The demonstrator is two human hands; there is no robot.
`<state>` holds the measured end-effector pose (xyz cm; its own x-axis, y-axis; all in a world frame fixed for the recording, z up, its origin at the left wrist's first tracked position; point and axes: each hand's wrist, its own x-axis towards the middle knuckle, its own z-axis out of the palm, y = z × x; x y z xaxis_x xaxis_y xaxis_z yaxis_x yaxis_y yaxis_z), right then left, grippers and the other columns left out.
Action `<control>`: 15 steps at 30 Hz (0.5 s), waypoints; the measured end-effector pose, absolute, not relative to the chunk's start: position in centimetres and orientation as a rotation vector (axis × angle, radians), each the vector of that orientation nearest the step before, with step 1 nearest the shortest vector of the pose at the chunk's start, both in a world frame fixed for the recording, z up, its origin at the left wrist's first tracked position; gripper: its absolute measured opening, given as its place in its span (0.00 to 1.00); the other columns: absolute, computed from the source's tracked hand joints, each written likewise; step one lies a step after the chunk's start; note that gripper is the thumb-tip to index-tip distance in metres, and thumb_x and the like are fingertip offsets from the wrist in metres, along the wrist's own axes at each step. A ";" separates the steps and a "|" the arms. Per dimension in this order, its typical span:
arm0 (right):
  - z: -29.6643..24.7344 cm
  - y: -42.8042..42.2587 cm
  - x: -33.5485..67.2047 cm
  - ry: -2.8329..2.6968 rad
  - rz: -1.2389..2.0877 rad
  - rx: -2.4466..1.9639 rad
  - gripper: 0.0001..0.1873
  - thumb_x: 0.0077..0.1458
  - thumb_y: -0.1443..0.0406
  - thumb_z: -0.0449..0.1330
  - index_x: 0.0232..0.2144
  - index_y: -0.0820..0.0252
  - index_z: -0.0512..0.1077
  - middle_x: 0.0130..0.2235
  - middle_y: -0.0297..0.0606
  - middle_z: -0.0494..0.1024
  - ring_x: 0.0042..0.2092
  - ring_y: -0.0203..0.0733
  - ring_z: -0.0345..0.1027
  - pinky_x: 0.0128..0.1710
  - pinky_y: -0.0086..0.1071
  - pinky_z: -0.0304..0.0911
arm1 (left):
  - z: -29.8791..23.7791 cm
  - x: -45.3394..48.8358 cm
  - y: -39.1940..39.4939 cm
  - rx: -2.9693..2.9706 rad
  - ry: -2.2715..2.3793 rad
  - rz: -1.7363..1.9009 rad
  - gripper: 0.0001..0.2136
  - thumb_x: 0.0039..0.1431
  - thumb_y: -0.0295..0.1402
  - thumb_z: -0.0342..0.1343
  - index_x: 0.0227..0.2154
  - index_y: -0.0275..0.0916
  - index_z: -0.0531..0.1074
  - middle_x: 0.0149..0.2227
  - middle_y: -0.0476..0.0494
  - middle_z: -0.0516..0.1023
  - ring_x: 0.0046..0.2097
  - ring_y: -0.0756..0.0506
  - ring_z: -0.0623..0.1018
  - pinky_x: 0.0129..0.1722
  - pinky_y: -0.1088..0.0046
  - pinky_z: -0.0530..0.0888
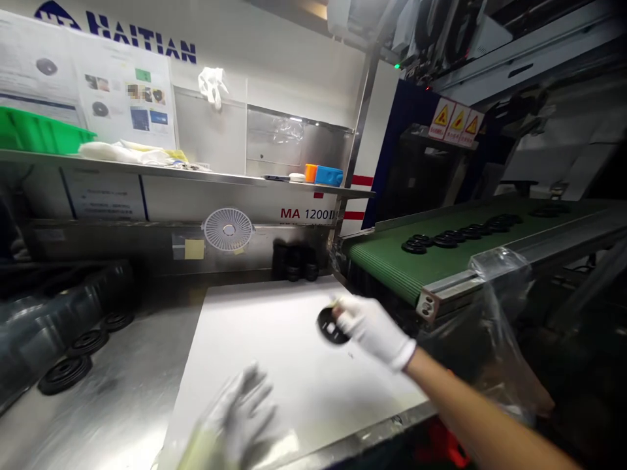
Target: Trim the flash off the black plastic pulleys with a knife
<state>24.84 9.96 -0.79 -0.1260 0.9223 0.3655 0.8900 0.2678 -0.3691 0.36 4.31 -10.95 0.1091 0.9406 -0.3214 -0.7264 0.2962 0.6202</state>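
Note:
My right hand (pixel 375 329), in a white glove with some bare fingertips, grips a round black plastic disc (pixel 334 326) by its upper edge. The disc has a light hole near its middle and hangs over the white sheet (pixel 235 326), which covers part of the metal table. Lower down, my gloved left hand (pixel 245 408) is a little blurred, its fingers stretched out with nothing in them. More black discs (pixel 66 373) lie on the bare metal at the left, away from both hands.
Right of the table runs a green conveyor belt (pixel 386 264) carrying several black discs (pixel 445 239). Clear plastic (pixel 499 267) hangs over its rail. At the back are a small fan (pixel 228 230), dark parts (pixel 295 262) and a shelf (pixel 230 177). A grey bin (pixel 44 326) stands left.

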 end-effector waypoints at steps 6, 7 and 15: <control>-7.4 3.5 14.3 -2.159 0.459 -1.427 0.07 0.53 0.66 0.52 0.32 0.56 0.70 0.32 0.33 0.75 0.34 0.38 0.69 0.33 0.28 0.59 | -11.8 3.9 4.0 0.036 0.426 1.035 0.15 0.52 0.42 0.55 0.36 0.34 0.70 0.33 0.38 0.77 0.41 0.37 0.76 0.40 0.54 0.72; -7.4 3.1 14.0 -2.130 0.520 -1.396 0.08 0.53 0.64 0.53 0.36 0.55 0.70 0.36 0.34 0.75 0.37 0.40 0.69 0.36 0.29 0.59 | -12.0 3.3 3.8 0.007 0.430 1.050 0.14 0.52 0.41 0.56 0.36 0.35 0.70 0.32 0.40 0.77 0.39 0.40 0.76 0.38 0.58 0.73; -10.3 1.4 15.4 -1.946 0.754 -1.366 0.15 0.60 0.59 0.43 0.28 0.57 0.64 0.27 0.33 0.71 0.30 0.38 0.65 0.30 0.30 0.58 | -11.7 -0.7 1.9 0.084 0.624 1.251 0.17 0.51 0.26 0.56 0.46 0.39 0.68 0.35 0.43 0.74 0.37 0.46 0.76 0.36 0.68 0.73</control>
